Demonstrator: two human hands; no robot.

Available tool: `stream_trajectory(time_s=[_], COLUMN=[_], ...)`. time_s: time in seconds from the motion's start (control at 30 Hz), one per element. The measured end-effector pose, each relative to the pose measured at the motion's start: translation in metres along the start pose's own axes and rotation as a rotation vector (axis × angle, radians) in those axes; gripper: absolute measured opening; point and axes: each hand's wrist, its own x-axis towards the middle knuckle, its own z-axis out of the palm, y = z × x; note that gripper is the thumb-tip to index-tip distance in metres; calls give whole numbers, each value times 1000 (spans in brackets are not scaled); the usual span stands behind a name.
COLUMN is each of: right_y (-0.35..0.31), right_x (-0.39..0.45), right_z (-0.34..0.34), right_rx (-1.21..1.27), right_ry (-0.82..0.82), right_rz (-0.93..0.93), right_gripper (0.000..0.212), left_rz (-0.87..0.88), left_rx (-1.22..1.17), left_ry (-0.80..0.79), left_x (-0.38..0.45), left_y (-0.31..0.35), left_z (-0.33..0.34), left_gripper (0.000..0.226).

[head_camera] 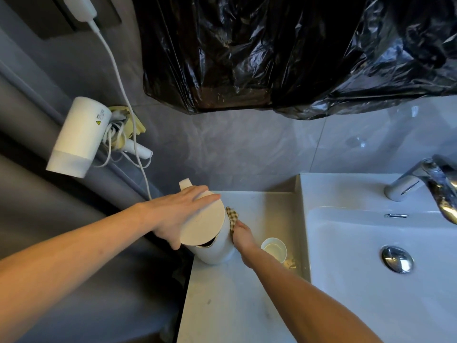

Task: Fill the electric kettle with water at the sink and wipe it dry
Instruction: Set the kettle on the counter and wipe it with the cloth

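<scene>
The tall white cylindrical electric kettle [217, 246] stands on the pale counter [222, 305], left of the white ceramic sink [371, 256]. The left hand [178, 216] lies flat across its round lid, fingers spread. The right hand [243, 236] presses a checked yellow cloth [233, 216] against the kettle's far right side.
</scene>
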Motion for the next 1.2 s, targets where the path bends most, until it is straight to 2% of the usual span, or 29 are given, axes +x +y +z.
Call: stream_trajectory(time_s=[0.2,0.27,0.33,0.47,0.63,0.73,0.9,0.97,1.2], right_y=[-15,-7,7,11,-5,-3,15,12,14], right_x=[-46,-44,-31,-24,-63,-57,-35,-43,-52], right_z=[7,11,12,9,16,18,13,14,20], right_rx=[125,49,12,55,168,104,-51,-35,80], right_ry=[-9,30,59,75,24,59,83,77,102], right_rz=[-225,-221,-127,37,-139,-230,-77,-44,-99], right_gripper=[41,43,51,53,45,41,50,50,55], left_rz=[18,12,3,-18,-69,-189,-383,-426,-635], left_rx=[0,3,3,13,-24,-74,-131,-157,-295], left_ry=[12,13,8,-1,12,57,154,161,171], left_x=[-1,-1,0,0,-2,-8,-13,-12,-5], left_y=[2,3,2,4,1,6,21,25,42], left_z=[-3,-3,-3,-3,-1,11,32,33,37], left_gripper=[148,148,149,150,151,148,143,141,146])
